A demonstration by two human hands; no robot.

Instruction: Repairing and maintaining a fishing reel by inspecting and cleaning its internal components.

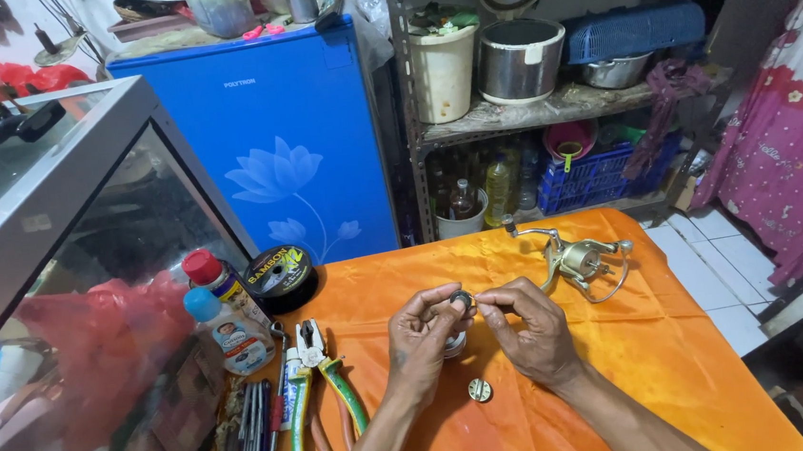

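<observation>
1. Both hands meet at the centre of the frame, over the orange surface (pixel 552 433).
2. The left hand (pixel 420 343) and the right hand (pixel 529 330) pinch one small round metal part (pixel 462 299) between their fingertips.
3. A round disc (pixel 479 390) lies just below the hands.
4. The reel (pixel 576 261) rests to the upper right.
5. Pliers (pixel 323 375) lie at the lower left.
</observation>
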